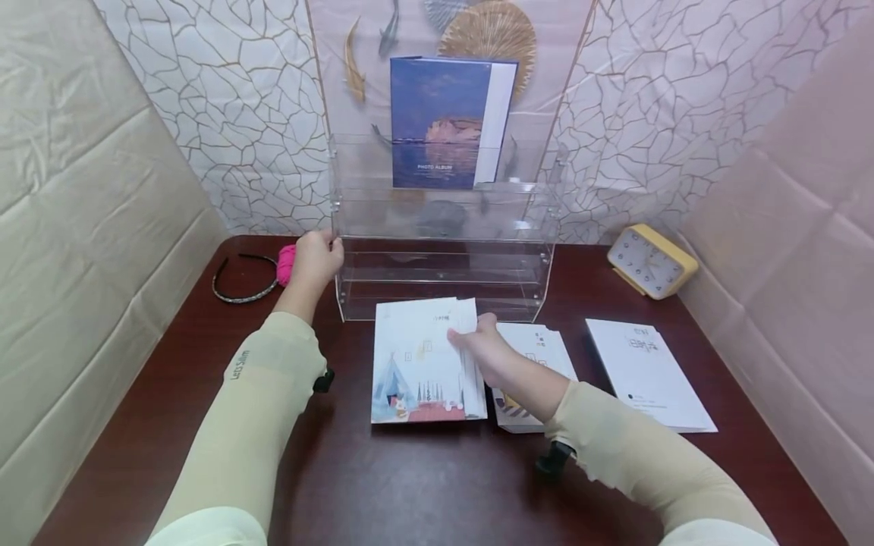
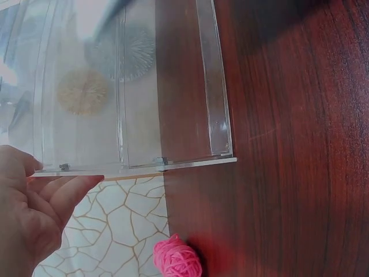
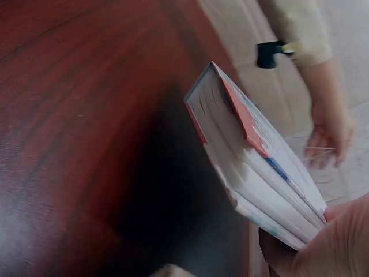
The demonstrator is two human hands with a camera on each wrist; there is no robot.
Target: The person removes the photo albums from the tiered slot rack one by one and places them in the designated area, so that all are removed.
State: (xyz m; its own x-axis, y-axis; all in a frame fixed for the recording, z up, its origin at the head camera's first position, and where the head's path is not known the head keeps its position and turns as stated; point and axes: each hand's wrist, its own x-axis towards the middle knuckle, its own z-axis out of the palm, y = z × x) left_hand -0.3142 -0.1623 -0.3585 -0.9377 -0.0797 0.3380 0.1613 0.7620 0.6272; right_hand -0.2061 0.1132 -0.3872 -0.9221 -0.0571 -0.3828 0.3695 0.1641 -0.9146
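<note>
A clear acrylic display rack (image 1: 447, 240) with tiers stands at the back of the table. My left hand (image 1: 312, 262) pinches the edge of its left side panel, thumb on one face and fingers on the other in the left wrist view. My right hand (image 1: 498, 353) grips a thick white book (image 1: 416, 364) with a tent drawing by its right side. In the right wrist view the book's page edges (image 3: 230, 161) face the camera, and it is tilted above the table. A blue photo album (image 1: 437, 114) stands upright on the rack's upper tier.
Right of the held book lies another white illustrated book (image 1: 553, 345), partly behind my right forearm. Farther right is a plain white book (image 1: 649, 371). A yellow clock (image 1: 649, 262) stands at the back right. A headband (image 1: 242, 298) and a pink ball (image 2: 177, 258) lie left of the rack.
</note>
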